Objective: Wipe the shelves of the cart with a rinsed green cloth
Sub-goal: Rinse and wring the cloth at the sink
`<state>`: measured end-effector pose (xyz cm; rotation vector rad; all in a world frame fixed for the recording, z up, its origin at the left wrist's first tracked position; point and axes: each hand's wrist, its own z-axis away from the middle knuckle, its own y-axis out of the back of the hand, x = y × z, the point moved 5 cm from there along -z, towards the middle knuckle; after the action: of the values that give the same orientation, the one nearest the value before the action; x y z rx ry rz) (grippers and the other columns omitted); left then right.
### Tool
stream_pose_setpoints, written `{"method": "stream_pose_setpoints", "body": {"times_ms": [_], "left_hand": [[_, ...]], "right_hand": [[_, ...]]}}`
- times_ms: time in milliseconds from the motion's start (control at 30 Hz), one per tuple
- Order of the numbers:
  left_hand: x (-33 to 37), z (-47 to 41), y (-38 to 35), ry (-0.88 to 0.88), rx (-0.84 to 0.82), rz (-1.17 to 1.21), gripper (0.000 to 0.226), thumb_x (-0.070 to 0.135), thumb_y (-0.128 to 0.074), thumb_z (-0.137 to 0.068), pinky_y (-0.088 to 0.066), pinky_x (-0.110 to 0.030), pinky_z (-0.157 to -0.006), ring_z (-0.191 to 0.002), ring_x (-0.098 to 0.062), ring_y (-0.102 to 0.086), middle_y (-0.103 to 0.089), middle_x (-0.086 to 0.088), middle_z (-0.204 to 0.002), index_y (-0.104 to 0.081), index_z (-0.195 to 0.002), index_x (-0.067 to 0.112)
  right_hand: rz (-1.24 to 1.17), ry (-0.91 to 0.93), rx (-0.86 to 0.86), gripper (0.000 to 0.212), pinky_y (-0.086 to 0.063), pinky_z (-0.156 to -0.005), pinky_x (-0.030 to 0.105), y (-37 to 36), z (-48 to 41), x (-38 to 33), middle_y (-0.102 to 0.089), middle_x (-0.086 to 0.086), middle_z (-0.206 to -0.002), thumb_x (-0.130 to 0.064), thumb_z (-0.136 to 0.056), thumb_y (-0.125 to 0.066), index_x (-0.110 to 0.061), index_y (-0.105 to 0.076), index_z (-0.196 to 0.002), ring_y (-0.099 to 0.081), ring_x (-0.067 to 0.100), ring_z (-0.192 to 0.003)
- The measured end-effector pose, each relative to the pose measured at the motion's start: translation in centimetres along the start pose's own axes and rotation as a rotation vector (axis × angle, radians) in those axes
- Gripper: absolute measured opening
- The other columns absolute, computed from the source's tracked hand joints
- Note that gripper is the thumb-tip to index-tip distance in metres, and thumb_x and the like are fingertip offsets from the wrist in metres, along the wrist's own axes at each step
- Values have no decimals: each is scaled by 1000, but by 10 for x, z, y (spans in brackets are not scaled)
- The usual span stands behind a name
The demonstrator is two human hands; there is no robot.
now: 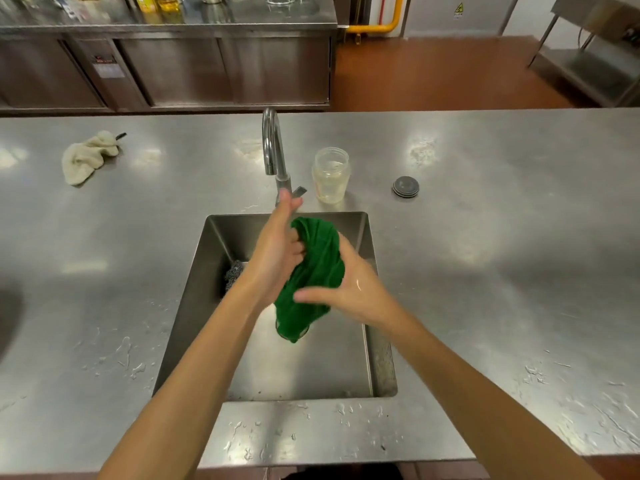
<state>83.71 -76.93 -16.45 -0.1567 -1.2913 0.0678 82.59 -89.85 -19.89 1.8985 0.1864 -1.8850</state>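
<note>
Head view. The green cloth (317, 271) is bunched between both hands above the sink (263, 368). The left hand (277, 251) holds its upper part, lower fingers curled into the folds and forefinger straight. The right hand (349, 289) wraps its lower part, with a loose tail hanging below the grip. Just beyond the grip stands the tap (273, 147), and no water stream is visible. To the right of the tap is an open jar (330, 174). A steel scourer (233, 273) lies in the sink, to the left of the grip and below it. The cart is out of view.

Likely step: wringing after the rinse. Risks: a half-wrung cloth would drip across the counter (485, 271) and streak the shelves. A slack grip would drop it onto the scourer. The raised forefinger, close to the tap lever, could nudge it.
</note>
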Motion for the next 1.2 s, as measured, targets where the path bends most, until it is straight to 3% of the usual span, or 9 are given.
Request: {"method": "stream_pose_setpoints", "body": {"times_ms": [133, 200, 367, 433, 600, 800, 900, 1033, 1200], "left_hand": [[5, 6, 37, -26, 202, -388, 48, 63, -25, -104, -57, -38, -93, -98, -16, -73, -74, -3, -104, -61, -112, 33], [-18, 6, 65, 137, 343, -392, 66, 69, -26, -101, -56, -47, -94, -95, -23, -73, -76, -7, -96, -64, -119, 19], [-82, 28, 28, 724, -160, 440, 138, 105, -28, -62, -42, -61, -108, -126, -45, -60, -61, -33, -132, -56, -135, -9], [-76, 21, 8, 664, -206, 687, 132, 103, -38, -62, -37, -65, -111, -130, -45, -57, -60, -29, -137, -53, -140, -2], [-47, -14, 1, 441, 253, 918, 61, 59, -70, -83, -57, -46, -89, -99, -33, -74, -77, -17, -106, -72, -115, 7], [-30, -32, -9, 316, 315, 922, 34, 37, -62, -95, -62, -45, -81, -88, -33, -73, -75, -16, -96, -72, -103, 6], [-28, -39, -11, 328, 346, 904, 27, 27, -55, -99, -58, -45, -86, -96, -34, -69, -72, -17, -101, -70, -105, 5], [-30, -45, -6, 353, 401, 959, 29, 16, -47, -99, -53, -44, -102, -110, -35, -67, -70, -19, -114, -69, -111, 1], [-28, -41, -25, 367, 331, 890, 34, 14, -42, -103, -51, -41, -101, -87, -33, -68, -74, -22, -80, -68, -91, -5]], "right_hand": [[228, 8, 255, 41, -56, -95, 40, 7, -30, 7, -72, -4, -112, -17, -86, -78, -16, -64, -124, -67, 10, -102], [265, -26, 289, 38, -55, -95, 35, 8, -40, 5, -71, -2, -111, -20, -89, -75, -15, -64, -125, -66, 12, -102], [195, 54, 301, 37, -52, -86, 19, -1, -43, -18, -71, -7, -106, -25, -87, -77, -16, -63, -120, -66, 4, -97], [202, 93, 297, 38, -55, -82, 19, -6, -36, -25, -73, -7, -100, -28, -82, -81, -17, -66, -115, -68, 1, -91], [140, 114, 441, 38, -61, -76, 34, -2, -21, -28, -74, -4, -90, -23, -75, -85, -16, -61, -104, -71, 6, -84], [71, 99, 531, 50, -56, -81, 28, 7, -15, -36, -69, -2, -105, -22, -85, -76, -22, -42, -122, -67, 7, -95], [319, 155, 588, 59, -46, -94, 24, 12, -13, -43, -52, 6, -133, -17, -91, -67, -16, -38, -142, -51, 15, -120], [748, 494, 558, 53, -33, -116, 49, 4, 5, -58, -41, 21, -148, 3, -86, -48, -5, -51, -138, -38, 38, -138], [1217, 414, 275, 76, -9, -119, 65, -8, 3, -33, -12, 22, -165, -5, -79, -23, 0, -26, -155, -6, 40, -153]]}}
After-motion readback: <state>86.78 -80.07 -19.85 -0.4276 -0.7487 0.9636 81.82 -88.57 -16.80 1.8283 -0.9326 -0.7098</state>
